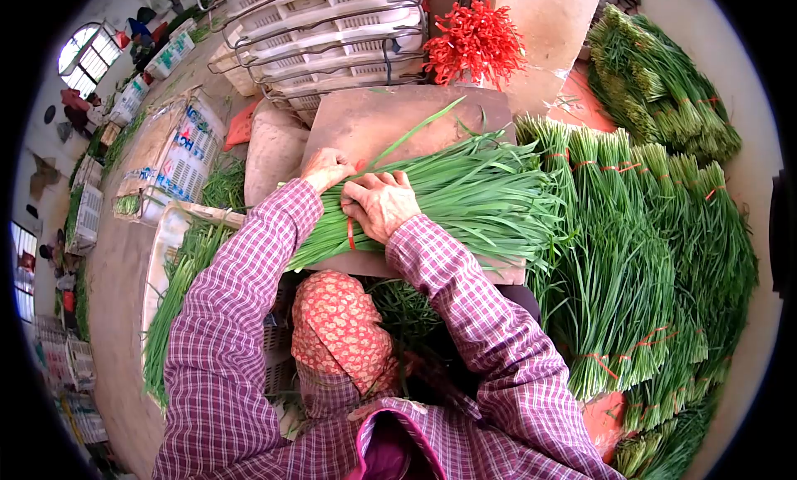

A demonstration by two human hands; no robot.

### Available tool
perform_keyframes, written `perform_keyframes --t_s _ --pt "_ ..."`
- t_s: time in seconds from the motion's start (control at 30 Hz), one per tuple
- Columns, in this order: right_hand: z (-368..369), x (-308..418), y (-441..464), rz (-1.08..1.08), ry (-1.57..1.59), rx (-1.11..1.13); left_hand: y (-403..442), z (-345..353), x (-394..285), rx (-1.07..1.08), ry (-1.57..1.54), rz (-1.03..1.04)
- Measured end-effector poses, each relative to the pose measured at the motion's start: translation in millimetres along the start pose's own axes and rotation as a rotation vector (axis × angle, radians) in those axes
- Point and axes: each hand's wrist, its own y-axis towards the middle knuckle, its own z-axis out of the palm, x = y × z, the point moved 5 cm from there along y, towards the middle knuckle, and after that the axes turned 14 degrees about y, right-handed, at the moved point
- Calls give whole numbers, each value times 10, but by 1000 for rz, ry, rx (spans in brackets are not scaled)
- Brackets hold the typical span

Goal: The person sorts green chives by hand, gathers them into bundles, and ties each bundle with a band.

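Note:
A large bunch of long green leafy stalks (473, 194) lies across a brown board (365, 119). A red tie (350, 231) crosses the stalks near their left part. My left hand (328, 169) is at the far side of the bunch, fingers curled in a pinch by a bit of red tie. Close beside it, my right hand (382, 204) rests on top of the bunch with its fingers bent around the red tie. One loose stalk (415, 133) sticks out beyond the bunch, up and to the right.
Tied green bundles (618, 256) are piled at the right, with more (664, 82) behind. Red ties (475, 44) hang at the top. Stacked white crates (332, 32) stand behind the board. A crate of stalks (187, 264) is at the left; people are in the far left background.

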Motion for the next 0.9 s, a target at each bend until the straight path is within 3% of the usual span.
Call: perform_keyframes --t_s 0.23,0.37,0.43,0.5,0.7,0.8,0.9 --pt "-47 30 38 46 -3 22 46 -14 20 -119 -99 -28" --pt "-54 6 33 31 51 12 169 41 77 -144 45 -96" --pt "-47 0 39 20 43 16 275 188 164 -20 -237 -32" --pt "-57 34 55 21 44 25 204 118 173 -75 -209 -60" --pt "-150 169 46 11 62 19 -271 -275 81 137 -296 178" --pt "-149 189 -2 -29 91 7 -530 -196 156 115 -419 253" --pt "-184 322 -88 -26 144 38 -898 -145 86 -68 -425 278"
